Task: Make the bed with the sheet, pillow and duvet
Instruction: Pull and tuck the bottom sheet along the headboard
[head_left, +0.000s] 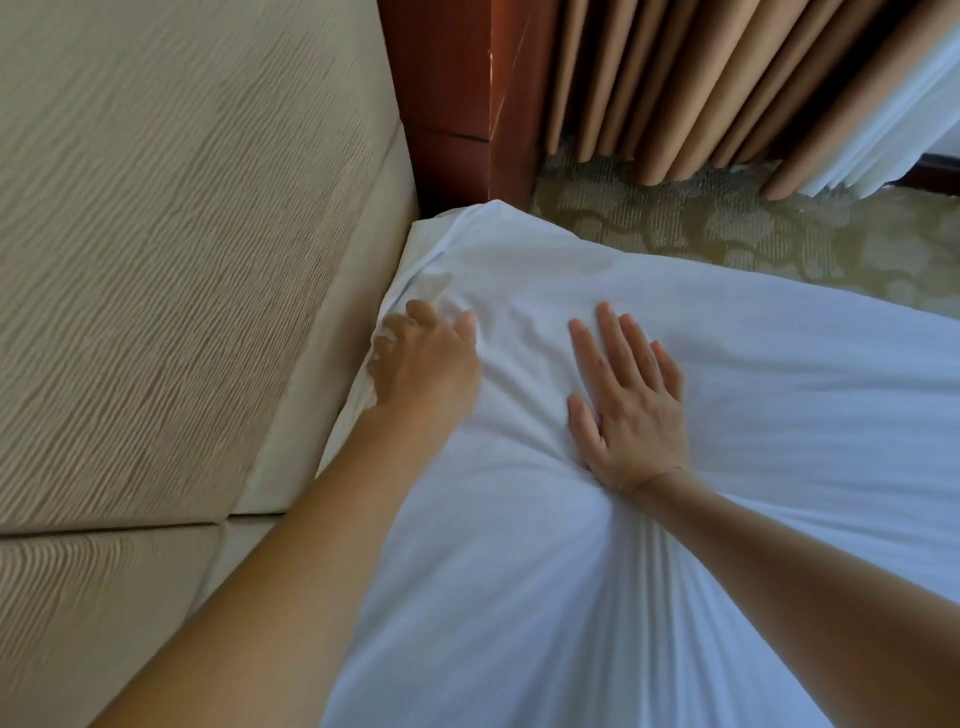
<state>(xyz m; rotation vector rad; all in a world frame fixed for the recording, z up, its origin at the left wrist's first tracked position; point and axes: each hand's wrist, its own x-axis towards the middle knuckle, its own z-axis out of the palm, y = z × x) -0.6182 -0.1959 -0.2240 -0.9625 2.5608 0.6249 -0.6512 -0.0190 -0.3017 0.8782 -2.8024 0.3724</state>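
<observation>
From my feed, the white sheet (701, 467) fills the lower right of the head view, pulled over a rounded corner that sits just beside a beige padded panel (156, 234) and a red-brown wooden post (457, 93); the cloth looks smooth and faintly bluish in the light, with fine creases fanning out from under the heel of the right hand (631, 410); near the corner it gathers into soft, bunched folds.

My left hand (423, 364) is at the sheet's edge against the panel; its fingers are curled into the fabric and grip a bunch of it, with some fingertips hidden in the folds; my right hand lies flat on top of the sheet, fingers straight and slightly spread, pressing down.

Beyond the corner I see patterned green-beige carpet (727, 228); tan pleated curtains (701, 78) hang down to it, with a white sheer curtain (893, 119) at the far right.
</observation>
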